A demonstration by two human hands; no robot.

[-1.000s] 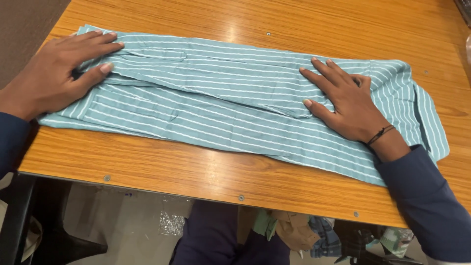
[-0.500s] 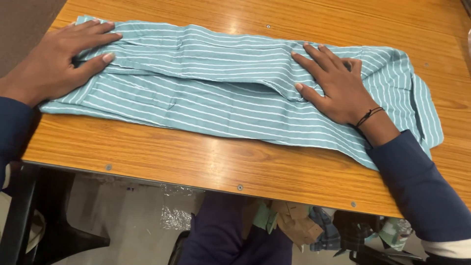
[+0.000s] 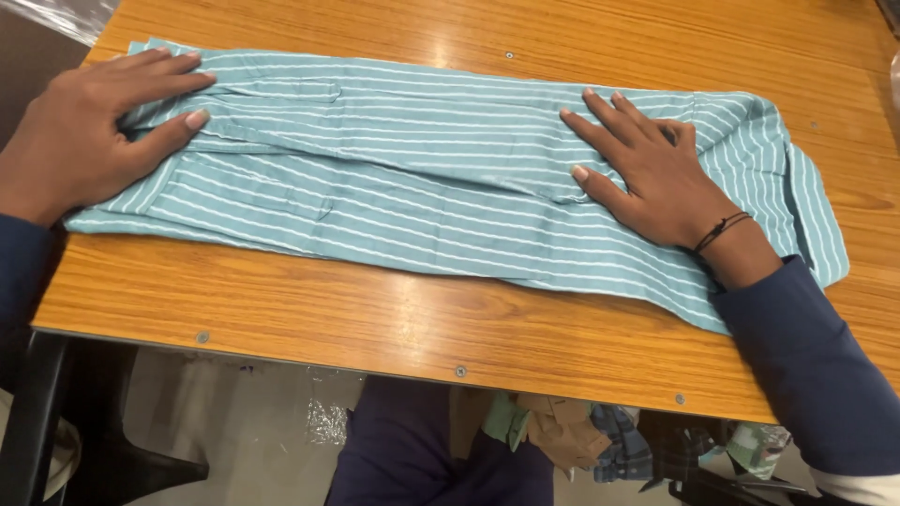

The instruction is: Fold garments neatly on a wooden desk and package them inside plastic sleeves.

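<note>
Teal striped shirt (image 3: pixel 422 178) lies folded lengthwise along the wooden surface (image 3: pixel 375 319); my left hand (image 3: pixel 89 141) and right hand (image 3: pixel 656 173) press it flat, grip open, fingers spread.

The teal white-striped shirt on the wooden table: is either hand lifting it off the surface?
No, the left hand and right hand press flat on the teal white-striped shirt.

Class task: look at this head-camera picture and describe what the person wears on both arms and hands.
Both arms wear dark navy long sleeves: left sleeve, right sleeve. A thin black cord bracelet circles the right wrist. The left hand and right hand are bare, without gloves; no rings are visible. A whitish cuff edge shows under the right sleeve.
</note>
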